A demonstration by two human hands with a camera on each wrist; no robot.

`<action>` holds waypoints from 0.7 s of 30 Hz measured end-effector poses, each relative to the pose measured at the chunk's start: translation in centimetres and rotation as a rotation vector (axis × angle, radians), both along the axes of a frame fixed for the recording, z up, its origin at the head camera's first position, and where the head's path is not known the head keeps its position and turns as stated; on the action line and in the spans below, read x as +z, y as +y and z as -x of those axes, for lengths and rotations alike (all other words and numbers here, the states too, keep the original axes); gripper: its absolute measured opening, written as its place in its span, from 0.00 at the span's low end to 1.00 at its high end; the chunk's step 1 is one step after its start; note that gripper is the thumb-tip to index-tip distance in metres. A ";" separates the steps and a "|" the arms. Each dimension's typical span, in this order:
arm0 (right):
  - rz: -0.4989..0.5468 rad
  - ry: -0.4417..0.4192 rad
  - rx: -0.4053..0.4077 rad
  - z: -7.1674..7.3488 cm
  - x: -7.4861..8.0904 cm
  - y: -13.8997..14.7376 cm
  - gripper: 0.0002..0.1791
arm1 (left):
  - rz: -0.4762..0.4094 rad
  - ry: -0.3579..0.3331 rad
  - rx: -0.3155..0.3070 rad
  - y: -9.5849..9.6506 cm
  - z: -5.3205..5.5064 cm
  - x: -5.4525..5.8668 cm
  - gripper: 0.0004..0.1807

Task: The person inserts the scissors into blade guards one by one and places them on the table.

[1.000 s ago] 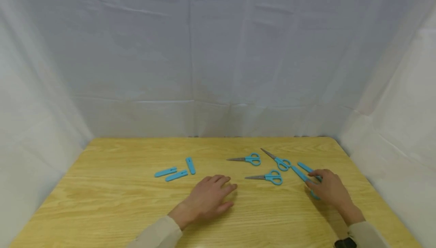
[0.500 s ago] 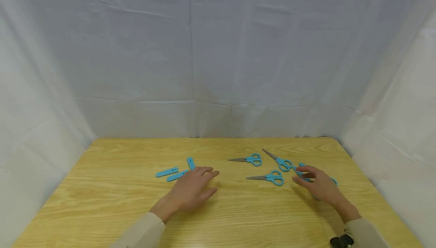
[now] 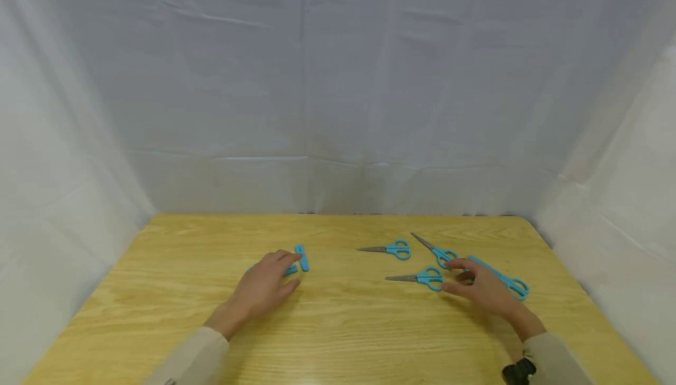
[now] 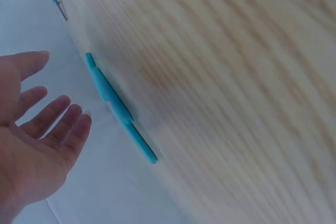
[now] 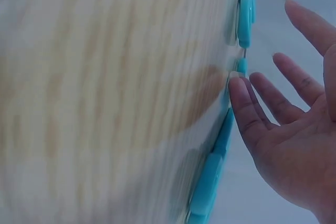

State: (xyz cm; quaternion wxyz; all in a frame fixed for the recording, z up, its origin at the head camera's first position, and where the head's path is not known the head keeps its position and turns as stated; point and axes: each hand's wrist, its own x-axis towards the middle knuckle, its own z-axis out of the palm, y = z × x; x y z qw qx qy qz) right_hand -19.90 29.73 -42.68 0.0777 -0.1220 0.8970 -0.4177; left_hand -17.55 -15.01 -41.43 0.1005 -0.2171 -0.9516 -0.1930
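Observation:
My left hand (image 3: pixel 266 285) hovers with loosely bent fingers above the blue scissor caps; it hides most of two of them. A third blue cap (image 3: pixel 302 257) lies just beyond its fingertips. In the left wrist view, that hand (image 4: pixel 44 140) holds nothing, and blue caps (image 4: pixel 113 95) lie on the wood. My right hand (image 3: pixel 486 288) is over the right side, thumb and forefinger spread beside the handles of bare scissors (image 3: pixel 430 278). The right wrist view shows this hand (image 5: pixel 294 124) holding nothing. Capped scissors (image 3: pixel 517 287) lie partly behind it.
Two more bare blue-handled scissors lie farther back, one pair (image 3: pixel 398 249) pointing left and another pair (image 3: pixel 442 255) slanting toward the back. The wooden table (image 3: pixel 338 332) ends at a hanging white sheet (image 3: pixel 338 109), which also encloses both sides.
My left hand has moved left, from mid-table to above the caps. The right hand has moved left, away from the capped scissors toward the bare ones.

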 end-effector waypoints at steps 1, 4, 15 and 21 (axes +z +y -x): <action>0.002 -0.002 0.009 0.1 0.0 -0.1 0.32 | 0.004 -0.001 0.014 -0.3 0.0 0.0 0.26; -0.006 -0.003 0.031 0.2 -0.1 -0.4 0.32 | 0.008 -0.016 0.045 -1.0 0.0 -0.1 0.25; -0.029 -0.007 0.093 1.1 -0.7 -1.0 0.33 | -0.050 -0.072 0.085 -2.8 -0.2 -0.3 0.23; -0.064 0.013 0.107 1.4 -0.9 -1.4 0.32 | -0.037 -0.092 0.096 -3.3 -0.1 -0.4 0.21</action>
